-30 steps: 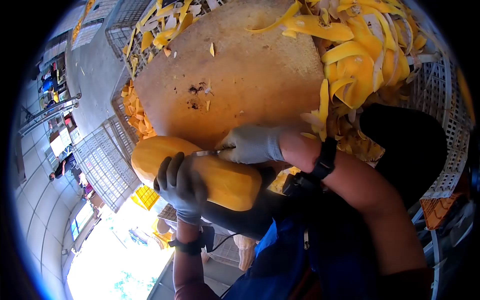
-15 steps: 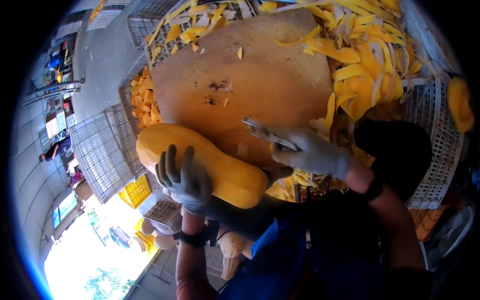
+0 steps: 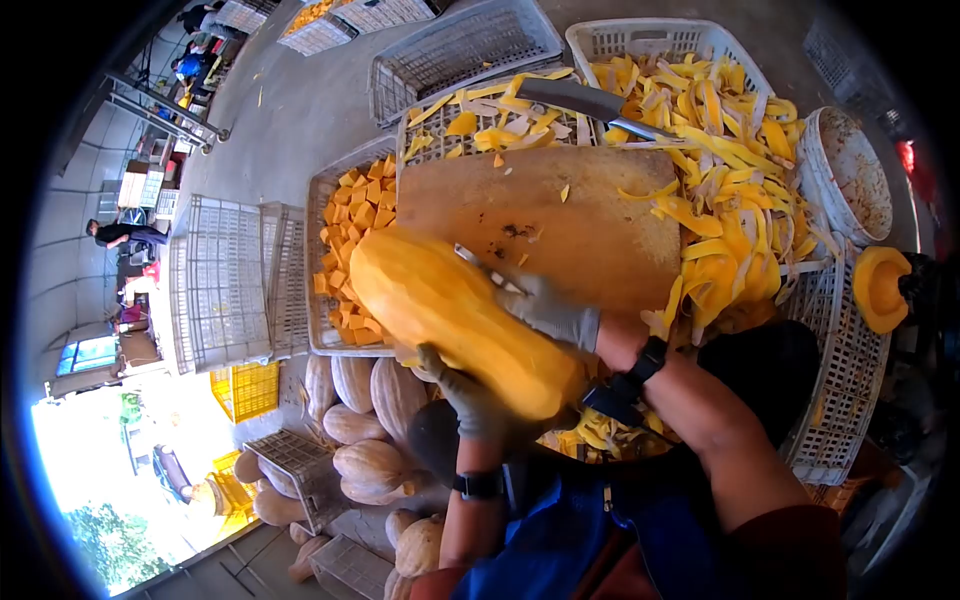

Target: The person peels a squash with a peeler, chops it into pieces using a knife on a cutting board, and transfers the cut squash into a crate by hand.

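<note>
A long peeled orange squash [image 3: 455,310] lies tilted at the near edge of a worn cutting board [image 3: 540,215], above my lap. My left hand [image 3: 465,395], in a grey glove, grips its near lower side, thumb and fingers around the flesh. My right hand [image 3: 550,308], gloved too, is closed around a metal peeler [image 3: 485,265] whose head reaches the far side of the squash. The peeler's handle is mostly hidden by the fingers. Long yellow peelings [image 3: 745,225] pile up right of the board.
A crate of orange squash cubes [image 3: 318,290] stands left of the board. A cleaver [image 3: 575,97] rests beyond it near a crate of peelings [image 3: 690,35]. Whole squashes [image 3: 370,465] lie lower left. A white bucket [image 3: 850,175] and a cut squash piece [image 3: 880,290] are at right.
The camera view has shifted. The squash has been turned and raised towards the board. My left hand has moved from its top to its near side, and the peeler has come against it.
</note>
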`<action>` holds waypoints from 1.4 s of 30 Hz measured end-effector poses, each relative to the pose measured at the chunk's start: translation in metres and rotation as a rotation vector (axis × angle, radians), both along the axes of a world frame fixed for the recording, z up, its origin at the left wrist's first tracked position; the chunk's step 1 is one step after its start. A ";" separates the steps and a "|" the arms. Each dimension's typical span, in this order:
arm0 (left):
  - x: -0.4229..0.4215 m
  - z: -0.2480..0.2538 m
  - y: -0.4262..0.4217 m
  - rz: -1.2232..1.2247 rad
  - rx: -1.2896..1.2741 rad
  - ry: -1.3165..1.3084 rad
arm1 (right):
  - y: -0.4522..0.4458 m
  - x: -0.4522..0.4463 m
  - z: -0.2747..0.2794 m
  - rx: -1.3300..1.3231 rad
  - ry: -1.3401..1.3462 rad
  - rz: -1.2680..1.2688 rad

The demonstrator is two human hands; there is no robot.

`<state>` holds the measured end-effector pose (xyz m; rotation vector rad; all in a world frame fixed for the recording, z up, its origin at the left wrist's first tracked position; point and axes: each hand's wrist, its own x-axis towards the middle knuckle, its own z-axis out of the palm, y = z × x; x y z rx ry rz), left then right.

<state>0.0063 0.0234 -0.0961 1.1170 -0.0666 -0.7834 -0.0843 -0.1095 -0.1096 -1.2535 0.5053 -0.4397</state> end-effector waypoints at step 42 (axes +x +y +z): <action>0.084 0.033 -0.032 -0.110 0.834 -1.855 | -0.083 -0.192 0.020 -1.045 1.263 -0.420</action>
